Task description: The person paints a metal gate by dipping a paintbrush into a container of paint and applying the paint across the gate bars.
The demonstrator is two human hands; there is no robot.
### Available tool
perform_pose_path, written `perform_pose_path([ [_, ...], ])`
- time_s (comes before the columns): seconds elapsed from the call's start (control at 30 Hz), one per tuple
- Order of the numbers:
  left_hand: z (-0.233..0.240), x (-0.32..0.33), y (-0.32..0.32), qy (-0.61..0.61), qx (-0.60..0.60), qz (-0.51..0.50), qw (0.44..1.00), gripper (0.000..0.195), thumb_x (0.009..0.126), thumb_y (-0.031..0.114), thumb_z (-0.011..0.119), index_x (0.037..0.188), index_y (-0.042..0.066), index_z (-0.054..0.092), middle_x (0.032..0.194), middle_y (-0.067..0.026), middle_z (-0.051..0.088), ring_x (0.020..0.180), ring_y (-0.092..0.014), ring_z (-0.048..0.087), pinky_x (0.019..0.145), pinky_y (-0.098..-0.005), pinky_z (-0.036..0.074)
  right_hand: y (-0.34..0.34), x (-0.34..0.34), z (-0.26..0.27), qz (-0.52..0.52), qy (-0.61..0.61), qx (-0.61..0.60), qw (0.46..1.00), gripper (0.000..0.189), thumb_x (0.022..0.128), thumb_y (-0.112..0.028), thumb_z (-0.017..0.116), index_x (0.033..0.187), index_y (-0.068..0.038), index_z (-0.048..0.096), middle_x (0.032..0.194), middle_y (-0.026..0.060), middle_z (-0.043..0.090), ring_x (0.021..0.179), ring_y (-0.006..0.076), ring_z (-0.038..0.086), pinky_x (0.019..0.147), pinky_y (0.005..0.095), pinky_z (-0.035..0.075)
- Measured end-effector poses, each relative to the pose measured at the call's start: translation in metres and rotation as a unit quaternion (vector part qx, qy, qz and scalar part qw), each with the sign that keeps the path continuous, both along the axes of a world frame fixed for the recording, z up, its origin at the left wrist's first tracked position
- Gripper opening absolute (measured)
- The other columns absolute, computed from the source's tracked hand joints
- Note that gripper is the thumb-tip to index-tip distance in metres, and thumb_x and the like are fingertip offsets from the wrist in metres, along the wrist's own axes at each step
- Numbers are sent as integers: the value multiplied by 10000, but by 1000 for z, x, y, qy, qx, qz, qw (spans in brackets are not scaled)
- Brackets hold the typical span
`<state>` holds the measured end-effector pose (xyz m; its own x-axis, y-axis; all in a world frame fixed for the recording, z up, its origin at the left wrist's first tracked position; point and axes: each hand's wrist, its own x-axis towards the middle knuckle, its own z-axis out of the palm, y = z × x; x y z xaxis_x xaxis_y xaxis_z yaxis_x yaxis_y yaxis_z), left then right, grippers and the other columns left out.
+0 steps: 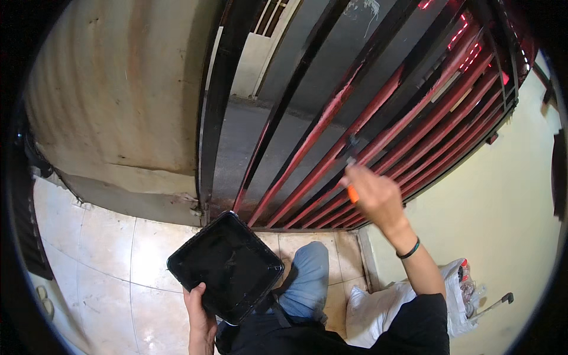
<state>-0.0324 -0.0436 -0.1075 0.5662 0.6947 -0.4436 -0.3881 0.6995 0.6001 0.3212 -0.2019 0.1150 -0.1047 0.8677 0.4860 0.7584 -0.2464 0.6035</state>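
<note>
My right hand is closed around the orange handle of a paintbrush, whose blurred head is at a bar of a metal gate. The gate's slanting bars are partly black and partly red; the black lies mostly on the upper stretches and the red lower down and to the right. Low in front of me, my left hand grips the near left edge of a square black tray, its thumb over the rim. Dark, glossy paint seems to coat the tray's inside.
A stained tan panel stands left of the bars. Pale floor tiles lie below. At the right are a cream wall and a white sack with plastic bottles at its mouth, beside a metal rod with a dark end.
</note>
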Motion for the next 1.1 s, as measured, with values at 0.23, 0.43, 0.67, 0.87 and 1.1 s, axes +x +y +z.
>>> perform_pose_path([
  [0.23, -12, -4, 5, -15, -2, 1, 1000, 695, 915, 155, 635, 1561, 56, 396, 1469, -157, 549, 1351, -317, 554, 1169, -455, 447, 63, 6, 115, -51, 164, 146, 974, 250, 1046, -201, 676, 892, -3, 680, 686, 231, 637, 618, 401, 675, 533, 436, 490],
  [0.43, -1, 4, 4, -10, -35, -5, 999, 681, 918, 139, 621, 1555, 52, 395, 1446, -176, 557, 1314, -326, 586, 1109, -462, 512, 80, -19, 182, 27, -58, 136, 989, 187, 1045, -163, 665, 954, 0, 676, 750, 195, 658, 632, 312, 691, 547, 400, 502],
  [0.67, -7, 8, 5, -26, -21, 9, 999, 658, 924, 126, 606, 1546, 49, 404, 1433, -175, 567, 1301, -325, 599, 1099, -463, 526, 82, -14, 166, 1, 56, -30, 998, 284, 1014, -160, 697, 806, 0, 587, 659, 237, 566, 634, 416, 644, 556, 465, 485],
  [0.87, -5, 10, 3, -36, -25, 10, 999, 652, 924, 121, 600, 1541, 42, 405, 1423, -175, 578, 1304, -326, 598, 1110, -468, 514, 92, 8, 224, -73, 16, 151, 986, 409, 1049, -269, 677, 809, 62, 654, 593, 258, 545, 556, 448, 607, 517, 469, 445],
  [1.1, -11, 10, 2, -31, -25, 5, 999, 664, 918, 129, 607, 1542, 38, 402, 1428, -177, 574, 1317, -319, 589, 1126, -462, 497, 91, 3, 233, -72, -69, 132, 986, 349, 1049, -228, 664, 803, 11, 604, 636, 200, 576, 596, 392, 631, 534, 424, 470],
])
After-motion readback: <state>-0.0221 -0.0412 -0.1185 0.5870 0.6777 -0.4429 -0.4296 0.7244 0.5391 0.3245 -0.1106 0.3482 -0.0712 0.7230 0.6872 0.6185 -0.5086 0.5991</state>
